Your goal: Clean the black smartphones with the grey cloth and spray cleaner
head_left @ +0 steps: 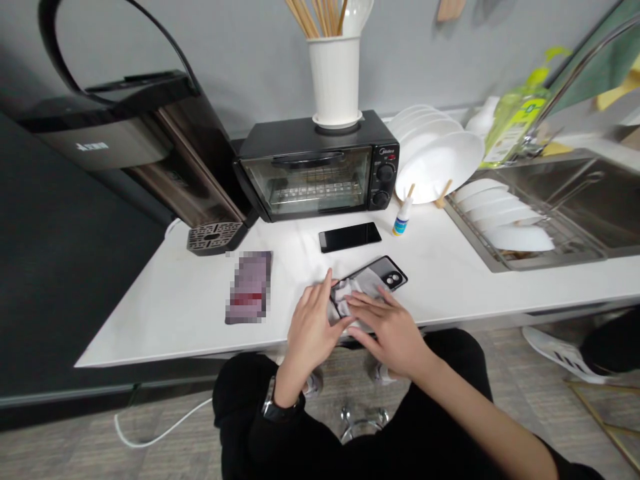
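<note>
A grey phone [393, 272] with a black rim lies back up near the counter's front edge, its camera block at the upper right. A crumpled pale grey cloth [370, 281] covers much of its back. My left hand [311, 327] braces the phone's left end between thumb and index finger. Pressed onto the cloth are the fingers of my right hand [395, 333], stretched and close together. Behind lies a second phone [350, 237], dark screen up. A small white bottle [403, 217] with a blue and yellow label stands beside it.
A blurred-out purple item [249, 287] lies at left, below a black drink machine [175, 153]. Behind stand a toaster oven [320, 173] bearing a white utensil holder [336, 77], and racked plates [435, 157]. At right, bowls [505, 213] sit by the sink [590, 200].
</note>
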Motion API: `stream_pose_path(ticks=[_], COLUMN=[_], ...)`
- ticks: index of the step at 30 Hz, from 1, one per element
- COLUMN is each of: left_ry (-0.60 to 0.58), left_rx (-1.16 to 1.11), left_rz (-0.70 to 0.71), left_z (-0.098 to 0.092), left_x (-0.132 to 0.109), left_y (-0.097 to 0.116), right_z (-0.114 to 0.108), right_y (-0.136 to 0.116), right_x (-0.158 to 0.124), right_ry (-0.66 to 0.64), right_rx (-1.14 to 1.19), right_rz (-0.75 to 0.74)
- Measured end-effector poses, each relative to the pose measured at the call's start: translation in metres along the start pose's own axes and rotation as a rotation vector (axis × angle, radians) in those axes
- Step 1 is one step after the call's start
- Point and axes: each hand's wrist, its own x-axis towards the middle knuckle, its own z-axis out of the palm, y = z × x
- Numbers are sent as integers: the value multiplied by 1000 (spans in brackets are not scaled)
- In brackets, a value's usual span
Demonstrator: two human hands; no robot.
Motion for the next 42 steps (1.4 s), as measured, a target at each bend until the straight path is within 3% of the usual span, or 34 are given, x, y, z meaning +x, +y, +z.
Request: stream_pose_path(ticks=[3,5,8,11,13,16,19,21,23,25,27,29,32,35,37,39,42], left_ry=[11,5,5,-8,-20,-10,-16,-21,-14,-4,2,-6,-11,-5,-5,-5,1], left_rx=[-16,-25,-38,-38,-36,-34,-32,-35,-44,-54,-51,-36,-30,-41,-40,-43,-55], left_rz=[-17,-17,-3,28,32,3,-18,-23,-18,-1,14,9,-15,-26,-33,-26,15], left_z=[0,-1,-2,-1,-1,-1,-1,-1,-1,0,0,0,0,-1,-1,0,1], left_x=[3,5,6,3,2,3,5,6,6,4,3,3,3,5,5,5,4], left_y=[3,4,4,2,0,1,4,5,4,2,1,0,3,6,6,5,0], right_z=[-22,-24,-5,14,14,-6,-25,-24,-11,7,19,19,-1,-23,-24,-12,14], right_y=[41,53,31,-9,-19,6,46,56,43,15,-13,-25,-1,43,56,46,5], right_x=[-10,-7,7,15,12,-4,-12,-5,9,22,25,18,-3,-12,-5,8,27], right_ry=[83,143,155,81,20,9,100,145,159,143,95,31,-7,75,129,136,101], right_rx=[-126,-212,-217,-91,-8,-12,-155,-240,-282,-266,-183,-76,-28,-173,-262,-272,-174], right_rz=[114,192,203,87,15,3,106,177,222,211,136,42,-2,93,165,182,123])
